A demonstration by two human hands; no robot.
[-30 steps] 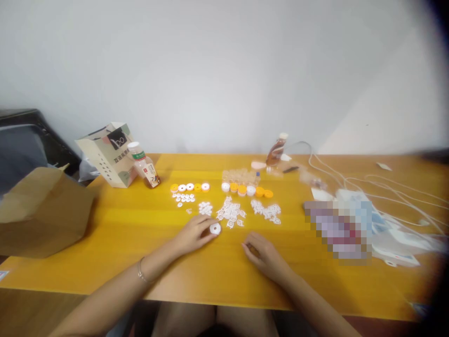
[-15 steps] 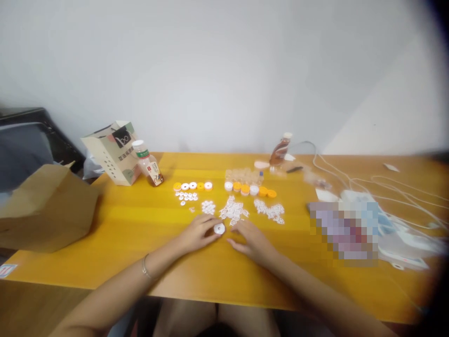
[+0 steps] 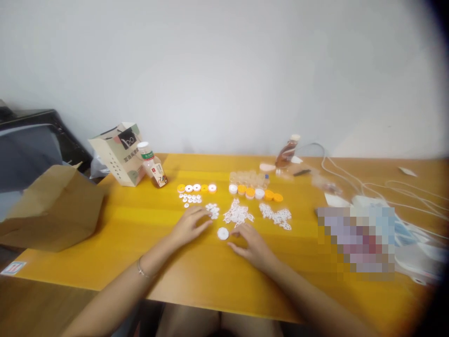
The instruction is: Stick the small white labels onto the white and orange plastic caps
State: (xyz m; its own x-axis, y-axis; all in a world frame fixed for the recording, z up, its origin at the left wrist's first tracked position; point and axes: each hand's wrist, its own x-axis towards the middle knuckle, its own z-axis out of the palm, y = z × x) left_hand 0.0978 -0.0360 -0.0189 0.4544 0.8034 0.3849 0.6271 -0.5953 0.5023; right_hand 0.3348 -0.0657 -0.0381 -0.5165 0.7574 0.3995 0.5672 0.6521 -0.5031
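Observation:
A white round piece (image 3: 223,233), cap-like, lies flat on the table between my hands. My right hand (image 3: 253,245) rests just right of it, thumb and fingers apart; a fingertip is close to its edge, and I cannot tell if it touches. On the other side, my left hand (image 3: 190,225) is open, its fingertips at a small heap of white round bits (image 3: 213,211). Beyond the hands lie a pile of flat white lacy pieces (image 3: 238,213) and a second such pile (image 3: 276,215) farther right.
Rows of orange and white round caps (image 3: 250,193) stand behind the piles, with clear small containers (image 3: 249,178) behind them. Small white pieces (image 3: 190,198) lie left. A bottle (image 3: 152,166), a paper bag (image 3: 122,157), a brown bag (image 3: 52,206), a dark drink bottle (image 3: 287,150) and cables (image 3: 345,171) surround them.
My left hand has let go of the white round piece and moved left and away toward the small white bits. My right hand stays beside the piece. The view has shifted slightly.

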